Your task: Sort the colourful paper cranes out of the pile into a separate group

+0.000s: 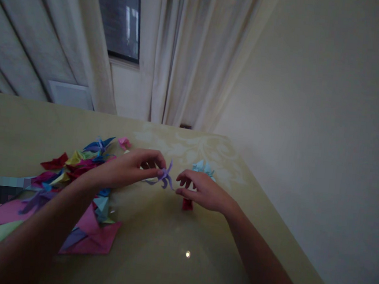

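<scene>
A purple folded paper flower [165, 176] with thin curled petals is pinched between the thumb and fingers of my left hand [141, 166], above the table. My right hand [205, 190] is just to the right of it, fingers bent and thumb apart from them. One petal tip reaches close to the right thumb; whether they touch I cannot tell. Behind my right hand is a light blue folded paper piece [203, 166], partly hidden by the fingers. A small red paper piece [187, 204] shows beneath that hand.
A heap of colourful folded paper [84, 168] lies on the left, partly behind my left forearm. Flat pink paper [108, 238] is nearer me. A small pink piece [124, 143] sits behind my left hand. The glossy table [153, 253] ends near curtains [196, 63] and a wall [328, 105].
</scene>
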Demonstrator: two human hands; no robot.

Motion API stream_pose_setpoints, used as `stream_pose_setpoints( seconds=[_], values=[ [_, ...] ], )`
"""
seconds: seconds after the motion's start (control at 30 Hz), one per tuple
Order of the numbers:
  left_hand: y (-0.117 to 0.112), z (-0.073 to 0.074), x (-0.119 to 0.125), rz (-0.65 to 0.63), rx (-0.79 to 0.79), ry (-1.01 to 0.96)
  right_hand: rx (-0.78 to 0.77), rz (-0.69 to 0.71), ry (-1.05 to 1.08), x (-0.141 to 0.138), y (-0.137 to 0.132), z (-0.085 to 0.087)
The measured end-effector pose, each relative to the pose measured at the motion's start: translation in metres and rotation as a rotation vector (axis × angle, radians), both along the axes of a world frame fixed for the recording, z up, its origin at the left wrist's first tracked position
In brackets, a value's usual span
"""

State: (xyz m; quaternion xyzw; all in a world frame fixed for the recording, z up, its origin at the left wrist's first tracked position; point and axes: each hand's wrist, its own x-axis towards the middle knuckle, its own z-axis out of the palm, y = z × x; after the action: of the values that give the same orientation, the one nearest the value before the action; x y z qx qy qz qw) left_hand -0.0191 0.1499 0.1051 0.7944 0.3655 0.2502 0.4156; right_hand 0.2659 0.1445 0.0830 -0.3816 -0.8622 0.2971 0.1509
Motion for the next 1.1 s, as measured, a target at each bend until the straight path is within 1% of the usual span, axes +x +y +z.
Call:
stream_pose_setpoints(
  seconds=[0.07, 0.13, 0.2, 0.3, 0.47, 0.57, 0.7, 0.77, 0.83, 0.97, 1.1],
  values=[
    [-0.002, -0.005, 0.011, 0.017, -0.067, -0.137, 0.001, -0.008, 0.151, -0.007, -0.005, 0.004],
    [-0.004, -0.009, 0.019, 0.035, -0.117, -0.219, 0.025, -0.032, 0.266, -0.013, -0.009, 0.006],
    [-0.005, -0.012, 0.024, 0.042, -0.145, -0.251, 0.062, -0.066, 0.341, -0.017, -0.012, 0.007],
    [-0.005, -0.015, 0.026, 0.050, -0.147, -0.250, 0.093, -0.112, 0.393, -0.018, -0.012, 0.005],
    [-0.001, -0.021, 0.028, 0.085, -0.148, -0.326, 0.096, -0.159, 0.512, -0.020, -0.011, 0.000],
    [-0.001, -0.019, 0.030, 0.120, -0.136, -0.372, 0.060, -0.159, 0.650, -0.023, -0.012, -0.002],
    [-0.003, -0.012, 0.032, 0.185, -0.120, -0.418, 0.004, -0.169, 0.809, -0.027, -0.014, -0.001],
    [-0.003, -0.010, 0.033, 0.232, -0.122, -0.441, 0.008, -0.175, 0.835, -0.028, -0.014, -0.001],
    [-0.004, -0.009, 0.033, 0.260, -0.135, -0.447, 0.053, -0.151, 0.831, -0.028, -0.015, -0.001],
    [-0.004, -0.009, 0.033, 0.265, -0.161, -0.444, 0.223, -0.064, 0.764, -0.024, -0.016, 0.002],
    [-0.005, -0.009, 0.034, 0.251, -0.224, -0.452, 0.419, -0.014, 0.597, -0.017, -0.017, 0.012]
  ],
)
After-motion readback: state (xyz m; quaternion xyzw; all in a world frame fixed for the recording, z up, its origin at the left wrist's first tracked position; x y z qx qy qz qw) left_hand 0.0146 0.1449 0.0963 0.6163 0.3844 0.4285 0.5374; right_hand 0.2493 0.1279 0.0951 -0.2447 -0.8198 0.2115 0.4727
